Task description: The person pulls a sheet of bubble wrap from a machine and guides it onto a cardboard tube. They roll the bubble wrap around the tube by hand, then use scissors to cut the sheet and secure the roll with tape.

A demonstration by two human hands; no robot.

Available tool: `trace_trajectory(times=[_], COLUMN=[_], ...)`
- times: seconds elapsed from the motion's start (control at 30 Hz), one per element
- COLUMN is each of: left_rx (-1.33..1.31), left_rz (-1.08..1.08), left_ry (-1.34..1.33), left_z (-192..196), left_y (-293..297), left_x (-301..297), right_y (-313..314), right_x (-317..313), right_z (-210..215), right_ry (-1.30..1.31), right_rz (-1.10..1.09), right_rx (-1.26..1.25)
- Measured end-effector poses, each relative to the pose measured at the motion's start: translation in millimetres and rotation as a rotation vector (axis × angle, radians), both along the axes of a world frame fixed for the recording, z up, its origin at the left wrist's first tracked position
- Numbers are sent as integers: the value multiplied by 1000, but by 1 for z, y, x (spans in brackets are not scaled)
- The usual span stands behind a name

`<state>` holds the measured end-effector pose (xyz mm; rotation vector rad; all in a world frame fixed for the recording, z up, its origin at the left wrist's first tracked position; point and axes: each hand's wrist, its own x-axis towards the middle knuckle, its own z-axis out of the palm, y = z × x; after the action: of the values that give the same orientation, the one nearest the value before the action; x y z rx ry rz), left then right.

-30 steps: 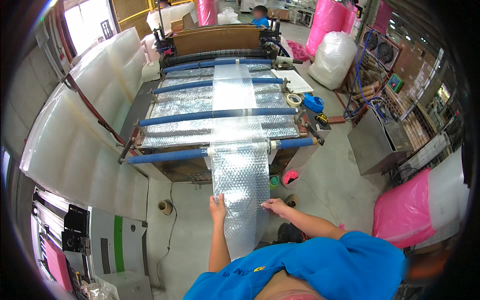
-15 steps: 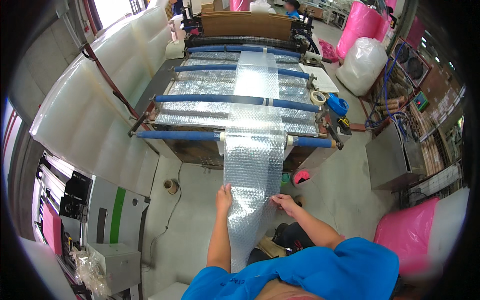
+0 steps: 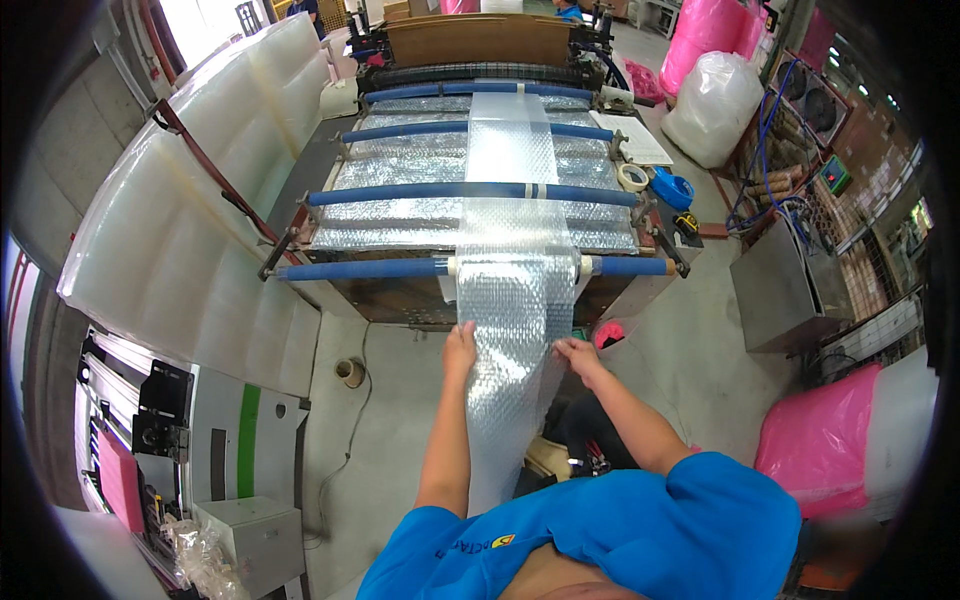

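A long strip of clear bubble wrap (image 3: 510, 370) runs from the machine over a blue roller bar (image 3: 360, 269) and hangs down toward me. With my left hand (image 3: 460, 350) I grip the strip's left edge, thumb on top and the other fingers hidden beneath. My right hand (image 3: 577, 358) pinches the right edge at nearly the same height, its fingertips pressed together. Between my hands the wrap is shiny and slightly creased. Its lower end passes down in front of my body, past my blue shirt.
More blue bars (image 3: 400, 196) cross the machine bed. A tape roll (image 3: 632, 178), blue tape dispenser (image 3: 672, 187) and tape measure (image 3: 686, 222) lie at its right. Large wrapped rolls (image 3: 190, 180) stand left. A cardboard core (image 3: 349, 373) and a cable (image 3: 345, 460) are on the floor.
Both my hands have moved up along the strip, away from me and closer to the front roller bar. They still hold its two edges.
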<state>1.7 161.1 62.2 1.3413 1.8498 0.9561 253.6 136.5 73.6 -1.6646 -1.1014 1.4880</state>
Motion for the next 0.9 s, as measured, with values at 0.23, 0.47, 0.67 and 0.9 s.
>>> trace_trajectory(times=[0.23,0.47,0.67,0.9], left_rx=[-156,-162,-12,140], left_rz=[-11,137,400,482], left_ry=[344,680,561,302], left_z=[84,121,105,66], left_y=[24,41,-26,-149], left_x=[9,26,34,-11], right_y=[63,72,-18,-78], right_x=[6,-5,-13,-18], right_z=[8,7,-29,3], right_ry=[290,404,390,363], right_rz=[-105,-37,294,549], right_rx=[116,265,-6,82])
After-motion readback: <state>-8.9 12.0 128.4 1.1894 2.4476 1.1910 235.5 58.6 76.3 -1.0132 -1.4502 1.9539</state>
